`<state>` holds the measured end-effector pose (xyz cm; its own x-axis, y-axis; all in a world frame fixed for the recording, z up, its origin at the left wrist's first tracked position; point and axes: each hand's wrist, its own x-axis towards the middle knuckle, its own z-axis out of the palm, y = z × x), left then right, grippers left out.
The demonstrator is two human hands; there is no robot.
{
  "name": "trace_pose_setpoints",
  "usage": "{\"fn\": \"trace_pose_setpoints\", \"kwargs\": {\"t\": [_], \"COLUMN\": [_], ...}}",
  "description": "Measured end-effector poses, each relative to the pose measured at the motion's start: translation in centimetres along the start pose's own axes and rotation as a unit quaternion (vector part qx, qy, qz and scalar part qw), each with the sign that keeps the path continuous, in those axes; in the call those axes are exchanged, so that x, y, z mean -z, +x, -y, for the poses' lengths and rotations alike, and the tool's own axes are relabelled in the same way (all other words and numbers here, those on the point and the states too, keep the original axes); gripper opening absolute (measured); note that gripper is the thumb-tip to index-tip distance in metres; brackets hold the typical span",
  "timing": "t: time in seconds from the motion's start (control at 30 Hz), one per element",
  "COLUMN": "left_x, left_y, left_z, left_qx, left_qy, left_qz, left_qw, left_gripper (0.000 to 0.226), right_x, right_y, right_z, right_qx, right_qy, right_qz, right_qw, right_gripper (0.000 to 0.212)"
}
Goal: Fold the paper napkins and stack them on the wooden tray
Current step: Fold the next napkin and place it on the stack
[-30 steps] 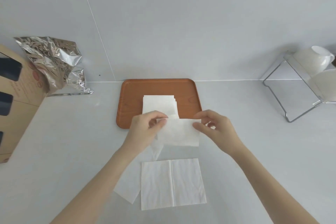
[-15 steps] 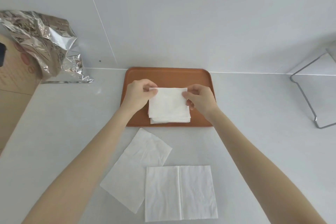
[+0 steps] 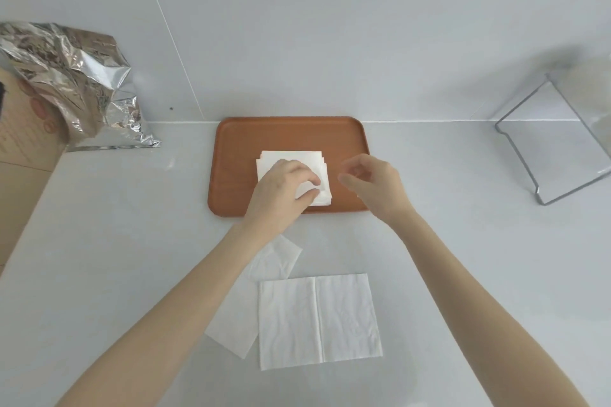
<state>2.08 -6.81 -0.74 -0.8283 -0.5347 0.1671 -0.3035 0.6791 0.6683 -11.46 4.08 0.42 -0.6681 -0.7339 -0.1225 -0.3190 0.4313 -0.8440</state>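
An orange-brown wooden tray [image 3: 287, 132] lies against the wall, with a stack of folded white napkins [image 3: 291, 157] on it. My left hand [image 3: 281, 190] hovers on the stack's near part, fingers loosely curled and thumb apart, gripping nothing. My right hand [image 3: 373, 185] floats just right of the stack over the tray's right edge, fingers spread and empty. On the counter near me lies a napkin [image 3: 344, 317] with a centre crease. A second flat napkin [image 3: 274, 261] lies partly under it and under my left forearm.
A crumpled silver foil bag [image 3: 76, 82] leans on a cardboard box [image 3: 23, 149] at the far left. A metal wire rack [image 3: 555, 149] stands at the far right. The white wall rises directly behind the tray.
The folded napkin that both hands carried now lies on the stack. My right hand has let go and pulled to the right. My left hand has loosened over the stack.
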Motion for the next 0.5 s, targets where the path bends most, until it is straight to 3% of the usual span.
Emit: {"fn": "trace_pose_setpoints", "kwargs": {"t": [0.13, 0.3, 0.5], "left_x": [-2.6, -5.8, -7.6], "left_y": [-3.0, -5.4, -6.7], "left_z": [-2.3, -4.0, -5.0], "left_qx": [-0.033, -0.054, -0.093], "left_qy": [-0.009, 0.051, 0.125], "left_qz": [0.122, 0.281, 0.298], "left_qw": [0.992, 0.957, 0.942], "left_gripper": [0.013, 0.022, 0.031], "right_x": [1.2, 1.3, -0.6], "right_y": [-6.3, -13.7, -18.5], "right_z": [-1.6, -5.4, -7.3], "right_qx": [-0.025, -0.145, -0.186], "right_qy": [-0.031, -0.082, -0.218], "right_qz": [0.016, 0.034, 0.060], "right_qw": [0.999, 0.985, 0.956], "right_gripper": [0.006, 0.003, 0.018]}}
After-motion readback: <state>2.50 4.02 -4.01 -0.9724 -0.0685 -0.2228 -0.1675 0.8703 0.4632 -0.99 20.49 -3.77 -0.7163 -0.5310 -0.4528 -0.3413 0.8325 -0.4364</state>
